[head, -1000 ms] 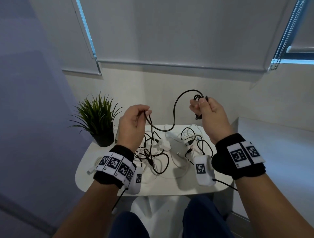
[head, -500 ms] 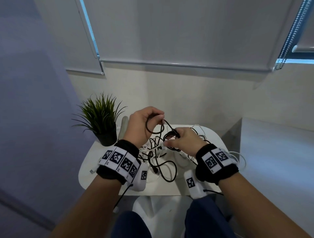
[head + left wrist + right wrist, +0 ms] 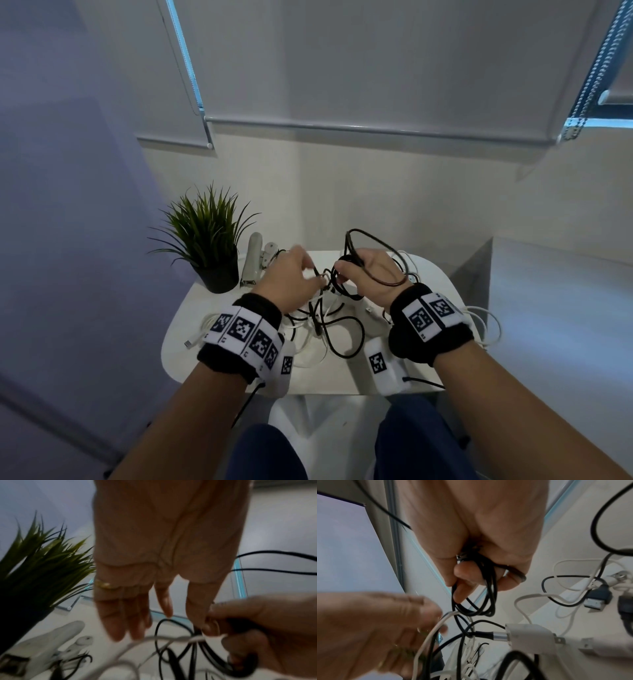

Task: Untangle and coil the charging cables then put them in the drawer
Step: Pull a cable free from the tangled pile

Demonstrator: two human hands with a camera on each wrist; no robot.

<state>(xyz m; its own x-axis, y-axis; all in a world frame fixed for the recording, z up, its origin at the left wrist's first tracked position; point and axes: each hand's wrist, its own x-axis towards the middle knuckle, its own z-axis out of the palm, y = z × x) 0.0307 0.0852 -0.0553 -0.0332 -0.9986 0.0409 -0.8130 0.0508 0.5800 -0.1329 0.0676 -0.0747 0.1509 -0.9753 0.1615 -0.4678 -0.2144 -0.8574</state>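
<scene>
R hand [image 3: 371, 277] grips looped thin black cable [image 3: 485, 588]; L hand [image 3: 291, 279] fingers straight, w/ nothing held.

- A potted plant [image 3: 209, 240] with thin green leaves stands in a dark pot at the far left corner of the white table [image 3: 178, 335].
- Just beside the pot lies a pale grey device [image 3: 251, 258] (what it is, I cannot tell).
- Grey roller blinds [image 3: 359, 61] cover the windows behind.

Right hand [image 3: 371, 274] raised, fingers curled tight in grip; left hand [image 3: 291, 277] beside it, fingers straight, relaxed.
</scene>
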